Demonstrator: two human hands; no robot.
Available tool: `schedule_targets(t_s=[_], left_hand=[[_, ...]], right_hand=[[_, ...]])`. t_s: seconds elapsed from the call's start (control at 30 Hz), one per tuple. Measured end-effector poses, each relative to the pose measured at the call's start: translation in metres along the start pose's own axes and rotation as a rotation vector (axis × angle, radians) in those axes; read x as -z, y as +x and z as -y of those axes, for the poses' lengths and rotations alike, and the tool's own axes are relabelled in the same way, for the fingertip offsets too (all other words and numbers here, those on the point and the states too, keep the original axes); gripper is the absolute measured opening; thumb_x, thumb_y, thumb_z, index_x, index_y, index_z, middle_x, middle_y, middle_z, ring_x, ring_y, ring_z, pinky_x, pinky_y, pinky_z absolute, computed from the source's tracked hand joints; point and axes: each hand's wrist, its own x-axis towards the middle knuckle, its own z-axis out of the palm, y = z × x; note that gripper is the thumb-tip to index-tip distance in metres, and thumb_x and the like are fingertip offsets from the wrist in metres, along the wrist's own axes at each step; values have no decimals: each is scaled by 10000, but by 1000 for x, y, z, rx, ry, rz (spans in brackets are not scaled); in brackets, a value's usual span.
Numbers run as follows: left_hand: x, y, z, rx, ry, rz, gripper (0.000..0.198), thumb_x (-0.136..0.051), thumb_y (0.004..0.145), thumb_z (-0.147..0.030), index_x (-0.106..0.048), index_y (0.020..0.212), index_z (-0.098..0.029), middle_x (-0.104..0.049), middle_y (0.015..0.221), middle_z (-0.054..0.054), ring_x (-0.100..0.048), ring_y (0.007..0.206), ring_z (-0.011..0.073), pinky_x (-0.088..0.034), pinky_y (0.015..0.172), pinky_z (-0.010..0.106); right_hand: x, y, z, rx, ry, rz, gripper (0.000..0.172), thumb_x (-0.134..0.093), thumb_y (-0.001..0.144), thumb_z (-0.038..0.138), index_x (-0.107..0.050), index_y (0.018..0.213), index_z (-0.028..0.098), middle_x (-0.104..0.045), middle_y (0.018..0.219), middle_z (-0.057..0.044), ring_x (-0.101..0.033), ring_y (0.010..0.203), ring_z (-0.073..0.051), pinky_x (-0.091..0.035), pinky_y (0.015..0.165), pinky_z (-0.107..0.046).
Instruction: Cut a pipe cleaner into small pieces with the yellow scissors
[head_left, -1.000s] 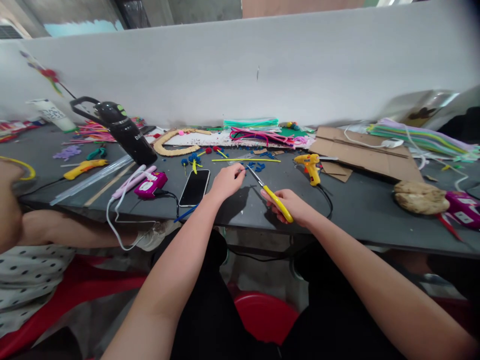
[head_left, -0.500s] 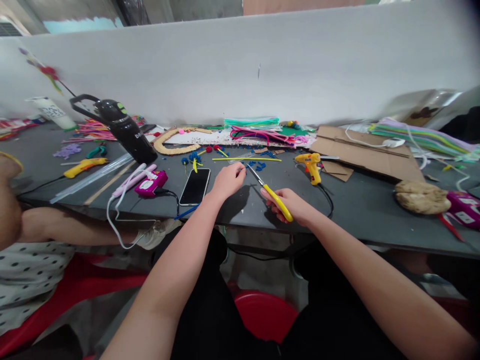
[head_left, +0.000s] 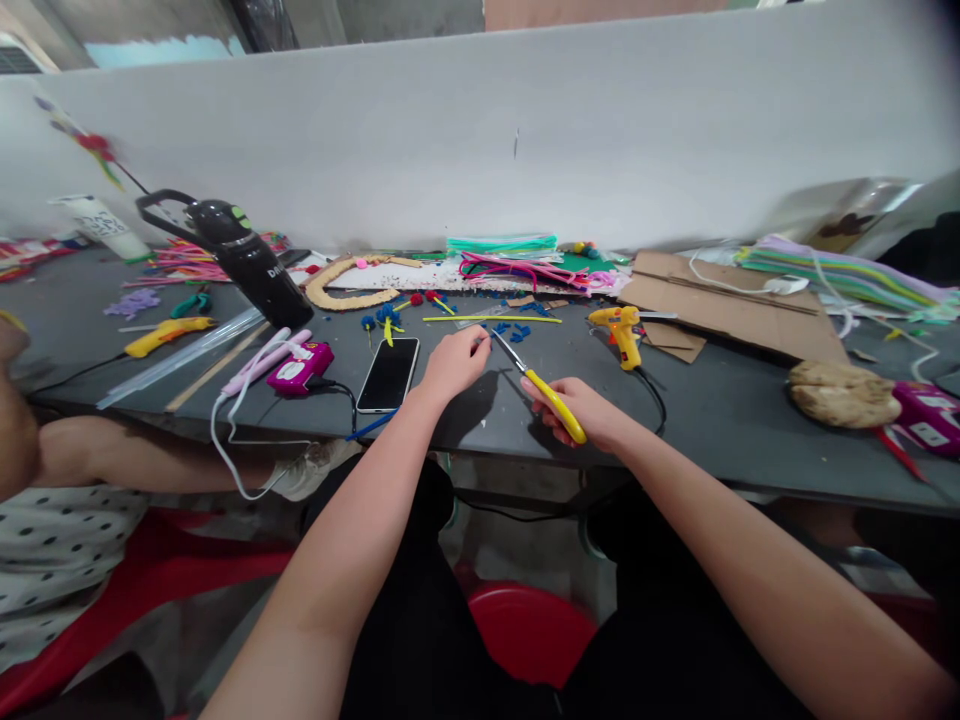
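Note:
My right hand (head_left: 574, 410) is wrapped around the yellow handles of a pair of scissors (head_left: 553, 402). The metal blades point up and left, with their tips close to the fingertips of my left hand (head_left: 459, 358). Those fingers are pinched together; whatever they hold is too small or hidden to name. Small blue scraps (head_left: 514, 330) lie on the table just beyond both hands. A yellow-green pipe cleaner (head_left: 493, 319) stretches across the table behind them. Left of my left wrist rests a phone (head_left: 388, 375) with a dark screen.
A yellow hot glue gun (head_left: 621, 330) with a black cord sits at the right, before cardboard sheets (head_left: 720, 300). To the left stand a black bottle (head_left: 247, 265) and a purple box (head_left: 301, 368) with cables. A neighbouring person's arm (head_left: 142, 450) reaches along the table's left edge.
Almost nothing differs. Both hands and the scissors keep nearly the same place, and the whole view has shifted very slightly.

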Motion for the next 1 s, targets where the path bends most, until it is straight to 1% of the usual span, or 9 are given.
schedule_targets(t_s=[0.23, 0.33, 0.47, 0.57, 0.63, 0.8, 0.9, 1.0], left_hand=[[-1, 0, 1, -8, 2, 2, 269, -442, 932, -389, -661, 931, -233, -701, 790, 43, -602, 710, 195, -406, 634, 272], [-1, 0, 1, -9, 12, 5, 269, -440, 933, -392, -658, 925, -235, -700, 787, 42, -597, 701, 193, -401, 627, 270], [-2, 1, 2, -4, 35, 18, 261, -445, 930, -382, -660, 921, -235, -703, 789, 45, -599, 710, 197, -402, 635, 273], [-3, 4, 5, 1, 78, 52, 248, -459, 921, -366, -665, 894, -231, -709, 806, 54, -604, 710, 202, -397, 638, 283], [-5, 7, 9, 13, 111, 82, 245, -470, 916, -358, -672, 875, -226, -714, 823, 66, -611, 714, 206, -395, 639, 288], [-8, 10, 19, 9, 151, 113, 280, -473, 924, -359, -683, 834, -198, -716, 824, 95, -621, 751, 215, -411, 677, 292], [-7, 10, 21, -6, 155, 116, 289, -472, 930, -352, -684, 823, -186, -707, 803, 99, -616, 739, 214, -415, 685, 293], [-6, 10, 21, -9, 163, 110, 286, -475, 928, -345, -681, 814, -183, -702, 796, 100, -613, 735, 218, -410, 677, 298]], right_hand=[[-2, -1, 1, 15, -22, -7, 588, -626, 735, 759, -474, 691, 193, -428, 450, 69, -429, 311, -78, -291, 287, -201], [-1, 0, 0, 21, -68, -8, 586, -611, 743, 764, -470, 677, 199, -439, 450, 59, -453, 316, -95, -315, 292, -215], [5, 5, 1, 43, -256, -18, 598, -579, 759, 774, -500, 636, 194, -518, 442, 4, -510, 339, -130, -389, 339, -246], [10, 10, 4, 59, -435, -27, 608, -571, 770, 767, -533, 604, 183, -577, 460, -36, -513, 339, -131, -395, 359, -247], [11, 13, 7, 50, -504, -31, 602, -573, 780, 752, -536, 587, 183, -587, 459, -45, -510, 335, -127, -390, 360, -241], [10, 18, 12, 25, -507, -13, 563, -567, 818, 705, -514, 583, 195, -561, 418, -37, -487, 303, -122, -387, 350, -235], [10, 19, 11, 26, -487, 13, 557, -544, 829, 706, -508, 597, 201, -544, 405, -25, -493, 293, -137, -381, 334, -244], [11, 22, 8, 38, -506, -5, 564, -543, 829, 707, -503, 581, 202, -541, 409, -22, -488, 292, -132, -382, 338, -243]])
